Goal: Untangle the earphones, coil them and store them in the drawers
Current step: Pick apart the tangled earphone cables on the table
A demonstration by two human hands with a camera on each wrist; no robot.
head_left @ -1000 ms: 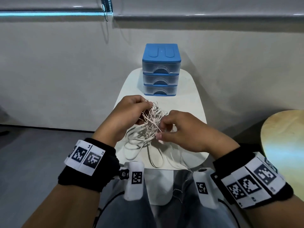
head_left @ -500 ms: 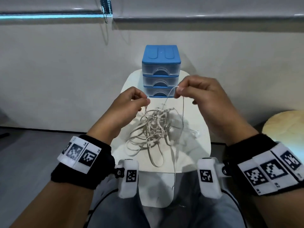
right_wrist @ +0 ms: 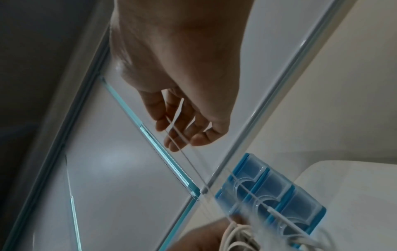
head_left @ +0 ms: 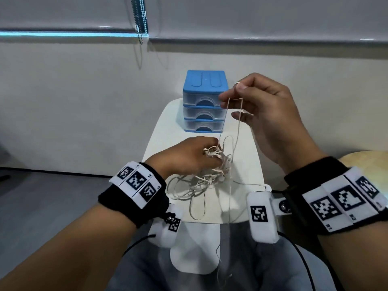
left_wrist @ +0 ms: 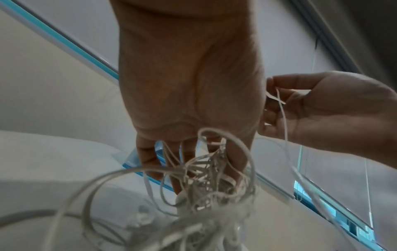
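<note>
Above the white tabletop, my right hand pinches one strand free of the tangled off-white earphone cords that my left hand grips; untangling goes on, needing gentle pulls.

Plain pale wall, grey floor, lowered window blind with bead chain, small white table, round wooden table at right

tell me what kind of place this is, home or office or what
Probably an indoor office or lab-like room, though that's a guess. A roller blind with a bead chain hangs over a plain wall, and a small white table holds a blue three-drawer organiser. A round wooden tabletop stands to the right.
</note>
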